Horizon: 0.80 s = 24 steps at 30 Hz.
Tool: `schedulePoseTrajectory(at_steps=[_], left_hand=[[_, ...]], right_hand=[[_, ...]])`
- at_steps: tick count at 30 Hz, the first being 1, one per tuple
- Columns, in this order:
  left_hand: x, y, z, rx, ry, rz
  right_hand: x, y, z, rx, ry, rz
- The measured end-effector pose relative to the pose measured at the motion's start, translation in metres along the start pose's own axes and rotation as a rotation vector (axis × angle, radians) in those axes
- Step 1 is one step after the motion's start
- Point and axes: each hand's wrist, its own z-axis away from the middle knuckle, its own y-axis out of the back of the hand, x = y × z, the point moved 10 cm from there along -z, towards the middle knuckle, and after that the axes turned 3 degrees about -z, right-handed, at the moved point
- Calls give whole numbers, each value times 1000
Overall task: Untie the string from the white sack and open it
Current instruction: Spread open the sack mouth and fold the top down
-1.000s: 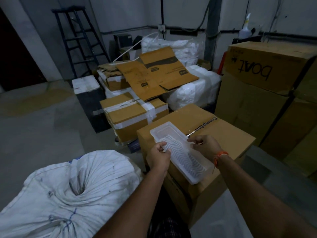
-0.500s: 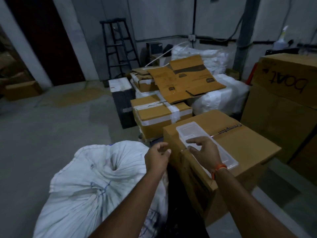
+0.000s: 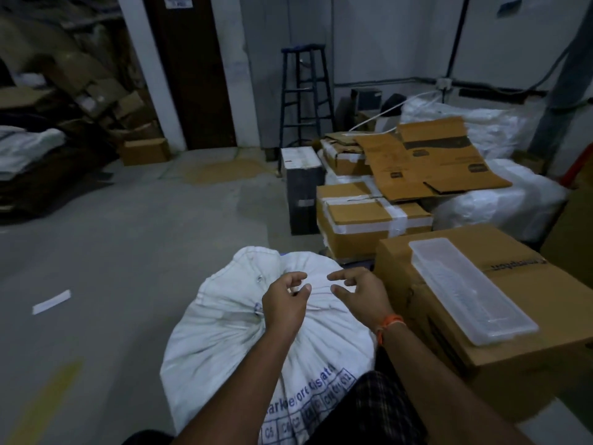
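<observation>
A full white sack point(image 3: 221, 342) with blue printing lies on the floor right in front of me, its gathered, tied neck near the top middle. My left hand point(image 3: 284, 305) hovers over that gathered neck with fingers curled and apart, holding nothing. My right hand point(image 3: 361, 295), with an orange band on its wrist, hangs just to the right of it, fingers spread and empty. The string itself is mostly hidden under my hands; a short dark bit of string point(image 3: 257, 308) shows by my left hand.
A cardboard box point(image 3: 513, 351) stands right of the sack with a clear plastic tray point(image 3: 468, 289) on top. More taped boxes point(image 3: 369, 220), flattened cardboard and white bundles are stacked behind. A stepladder point(image 3: 305, 97) stands by the far wall. Grey floor point(image 3: 112, 268) stretches to the left.
My hands let go of the clear tray, which now rests on the box, and both moved left over the sack's tied neck. My view turned left toward the sack.
</observation>
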Motion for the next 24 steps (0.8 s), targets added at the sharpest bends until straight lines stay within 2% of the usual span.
schedulePoseTrajectory(at_steps=[11, 16, 21, 24], left_hand=[[-57, 40, -24, 79, 69, -5], [-88, 65, -42, 217, 107, -152], [-142, 91, -50, 407, 398, -122], [-163, 95, -60, 438, 445, -17]], right_hand=[[-6, -70, -26, -54, 9, 22], [-1, -115, -48, -106, 28, -3], [1, -154, -77, -141, 117, 19], [-4, -172, -99, -152, 189, 66]])
